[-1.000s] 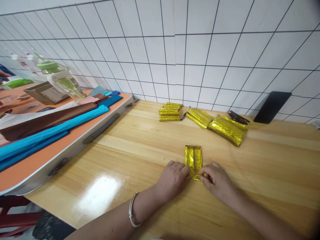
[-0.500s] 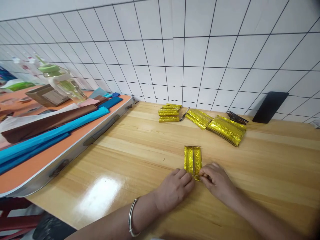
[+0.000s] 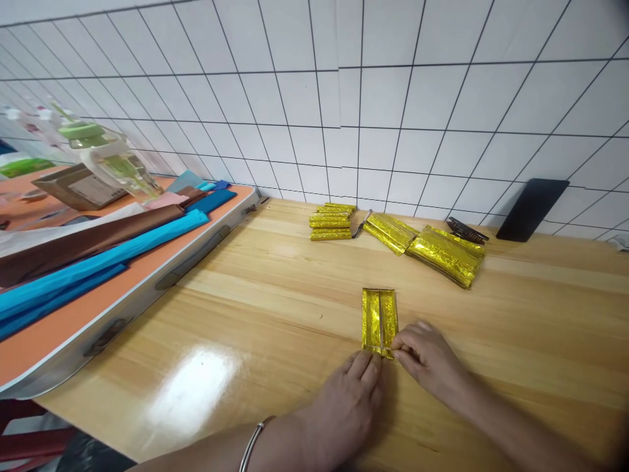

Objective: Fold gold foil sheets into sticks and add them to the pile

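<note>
Your wooden table [image 3: 236, 314] directly supports one folded gold foil piece [image 3: 379, 318], a group of narrow gold strips [image 3: 330, 223], a pen [image 3: 361, 224], flat gold packets [image 3: 446, 254], a black clip [image 3: 466, 231] and a tilted black slab [image 3: 532, 210]. The adjacent orange tabletop [image 3: 59, 337] supports your colored sheets [image 3: 105, 255] and cardboard box [image 3: 81, 187].

Setting: we read this as an indoor craft corner, possibly in a home; we cannot confirm home versus small workshop. Evidence: a smooth wooden table [image 3: 246, 295] stands against a white wall [image 3: 383, 98] with a black tile-like grid. On it we record a folded gold foil piece [image 3: 379, 321], stacked foil pieces [image 3: 445, 255] and a pen [image 3: 362, 223], consistent with handwork. An adjoining orange-topped table [image 3: 113, 301] carries long coloured sheets [image 3: 98, 236], paper or cloth, uncertain. The domestic signs we note are a green-lidded drinking bottle [image 3: 115, 164] and a cardboard box [image 3: 81, 187] beside it.
</note>
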`<state>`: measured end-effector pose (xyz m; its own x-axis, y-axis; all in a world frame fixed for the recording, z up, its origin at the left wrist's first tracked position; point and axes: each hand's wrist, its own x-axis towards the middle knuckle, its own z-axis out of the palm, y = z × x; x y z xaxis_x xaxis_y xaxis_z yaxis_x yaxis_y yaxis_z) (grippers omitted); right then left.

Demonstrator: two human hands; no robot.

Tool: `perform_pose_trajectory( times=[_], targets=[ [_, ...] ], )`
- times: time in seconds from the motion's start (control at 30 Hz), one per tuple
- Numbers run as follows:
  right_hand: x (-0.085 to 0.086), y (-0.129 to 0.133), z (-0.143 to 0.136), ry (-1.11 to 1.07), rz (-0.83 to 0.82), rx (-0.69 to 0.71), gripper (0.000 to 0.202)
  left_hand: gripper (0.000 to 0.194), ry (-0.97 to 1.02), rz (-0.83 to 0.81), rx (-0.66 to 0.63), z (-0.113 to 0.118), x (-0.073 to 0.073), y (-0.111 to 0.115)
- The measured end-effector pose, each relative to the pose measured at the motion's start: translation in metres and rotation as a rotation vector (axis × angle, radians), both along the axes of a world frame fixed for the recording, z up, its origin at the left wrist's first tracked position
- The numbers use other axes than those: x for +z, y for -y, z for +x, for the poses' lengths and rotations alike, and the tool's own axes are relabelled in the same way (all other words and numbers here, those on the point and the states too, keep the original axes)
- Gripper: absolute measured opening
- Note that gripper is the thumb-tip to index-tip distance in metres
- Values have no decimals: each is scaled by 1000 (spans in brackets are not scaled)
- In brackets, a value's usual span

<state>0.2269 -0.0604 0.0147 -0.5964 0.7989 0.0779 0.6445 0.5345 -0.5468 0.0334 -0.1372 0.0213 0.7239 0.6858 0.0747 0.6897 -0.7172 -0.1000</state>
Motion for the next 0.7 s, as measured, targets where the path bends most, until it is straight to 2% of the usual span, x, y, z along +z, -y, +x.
perform_pose_trajectory(
  times=[0.2, 0.47, 0.7],
  targets=[
    [-1, -1, 0, -1, -4, 21, 8, 41, -36, -18, 7, 2, 5, -2],
    [-2, 0, 0, -9, 4, 13, 8, 19, -29, -221, 4, 2, 13, -12],
    [-3, -3, 4, -48, -1, 25, 9, 22, 42, -234, 29, 2, 11, -13]
  ],
)
